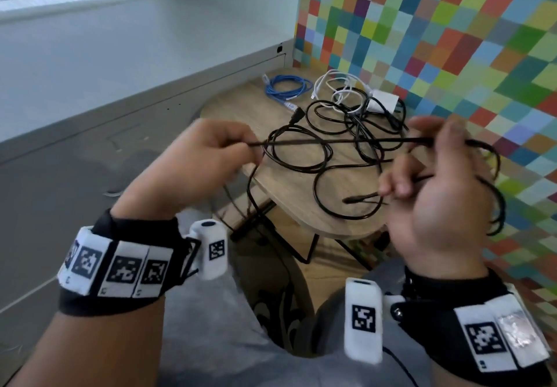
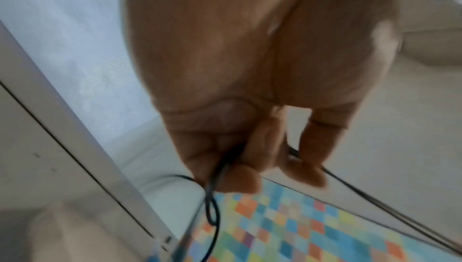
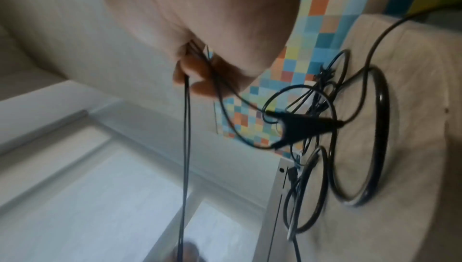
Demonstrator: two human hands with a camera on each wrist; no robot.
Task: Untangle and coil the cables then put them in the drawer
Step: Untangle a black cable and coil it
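Wooden table [image 1: 289, 193], checkered wall [image 1: 452, 39], perhaps cabinet [image 1: 135, 100]

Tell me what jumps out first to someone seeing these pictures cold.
Front and centre, the left hand and right hand stretch a thin black cable taut between them above a small wooden table, with loops already gathered in the right hand. Behind it, a tangle of black cables sprawls over the tabletop, a coiled blue cable at its far edge. A multicoloured checkered wall fills the right side.

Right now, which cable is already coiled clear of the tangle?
The blue ethernet cable, looped alone at the wooden table's far left; black and white ones overlap.
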